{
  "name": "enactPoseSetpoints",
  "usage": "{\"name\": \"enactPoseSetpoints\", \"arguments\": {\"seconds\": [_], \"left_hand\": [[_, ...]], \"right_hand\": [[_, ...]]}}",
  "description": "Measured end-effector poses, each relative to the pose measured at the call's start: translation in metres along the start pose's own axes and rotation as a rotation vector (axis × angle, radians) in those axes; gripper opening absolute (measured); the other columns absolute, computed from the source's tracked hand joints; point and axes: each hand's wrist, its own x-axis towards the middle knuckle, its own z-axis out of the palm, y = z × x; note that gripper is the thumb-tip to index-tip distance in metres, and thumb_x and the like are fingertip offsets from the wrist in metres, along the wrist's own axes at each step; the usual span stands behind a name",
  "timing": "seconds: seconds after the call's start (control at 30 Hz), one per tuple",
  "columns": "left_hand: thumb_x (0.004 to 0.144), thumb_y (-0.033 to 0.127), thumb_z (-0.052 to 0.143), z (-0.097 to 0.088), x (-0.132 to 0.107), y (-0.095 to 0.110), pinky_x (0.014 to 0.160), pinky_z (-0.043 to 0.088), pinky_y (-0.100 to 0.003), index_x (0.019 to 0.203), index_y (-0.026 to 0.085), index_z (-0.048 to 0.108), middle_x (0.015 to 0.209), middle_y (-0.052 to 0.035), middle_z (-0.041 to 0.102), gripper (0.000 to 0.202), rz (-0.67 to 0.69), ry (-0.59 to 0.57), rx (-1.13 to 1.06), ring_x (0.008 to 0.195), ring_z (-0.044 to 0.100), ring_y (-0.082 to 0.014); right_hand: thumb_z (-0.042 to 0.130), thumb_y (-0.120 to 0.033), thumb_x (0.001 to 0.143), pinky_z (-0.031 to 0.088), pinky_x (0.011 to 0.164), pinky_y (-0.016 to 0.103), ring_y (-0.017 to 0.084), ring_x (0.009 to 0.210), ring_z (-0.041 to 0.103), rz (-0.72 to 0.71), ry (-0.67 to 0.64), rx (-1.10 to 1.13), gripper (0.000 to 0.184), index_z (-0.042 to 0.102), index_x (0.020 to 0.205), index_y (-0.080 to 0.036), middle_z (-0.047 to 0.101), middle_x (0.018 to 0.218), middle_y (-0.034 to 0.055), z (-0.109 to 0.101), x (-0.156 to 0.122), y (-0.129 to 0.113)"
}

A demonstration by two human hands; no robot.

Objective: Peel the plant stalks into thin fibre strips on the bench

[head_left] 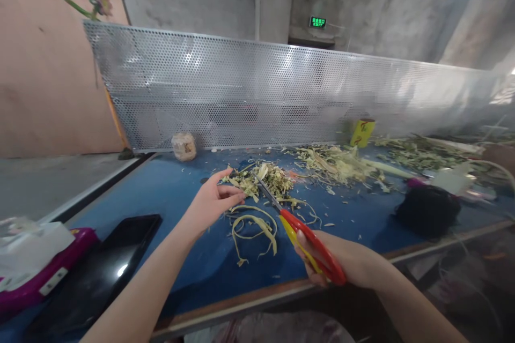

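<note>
My right hand grips the red and yellow handles of a pair of scissors, whose blades point up and left toward a heap of pale green plant trimmings. My left hand reaches over the blue tabletop with its fingers held together, their tips touching the left edge of that heap. What those fingers hold, if anything, I cannot make out. Curled yellow-green strips lie on the table between my two hands.
A perforated metal screen stands along the back of the table. More trimmings spread to the right, beside a yellow cup. A small jar, a black phone, a magenta object and a black bundle also lie there.
</note>
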Motion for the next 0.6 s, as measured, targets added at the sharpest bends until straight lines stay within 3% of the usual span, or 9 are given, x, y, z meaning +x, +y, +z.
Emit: {"name": "enactPoseSetpoints", "arguments": {"seconds": [0.17,0.6], "left_hand": [[0.060,0.028,0.067,-0.007,-0.001,0.003,0.074,0.046,-0.035,0.127,0.010,0.029,0.078,-0.0065,0.069,0.079,0.016,-0.030,0.060,0.076,0.064,-0.0192],[0.069,0.031,0.060,-0.009,0.000,-0.005,0.073,0.046,-0.033,0.133,0.011,0.019,0.082,-0.0058,0.068,0.079,0.015,-0.141,0.162,0.078,0.062,-0.0187]], "right_hand": [[0.028,-0.067,0.075,0.027,0.040,0.022,0.008,0.039,0.036,-0.096,-0.098,-0.011,0.052,0.041,0.062,-0.018,0.039,0.044,-0.0029,-0.008,-0.005,-0.009],[0.023,-0.072,0.071,0.034,0.049,0.023,0.009,0.047,0.040,0.065,-0.141,-0.209,0.058,0.038,0.070,-0.017,0.045,0.052,-0.0009,-0.015,-0.010,-0.012]]}}
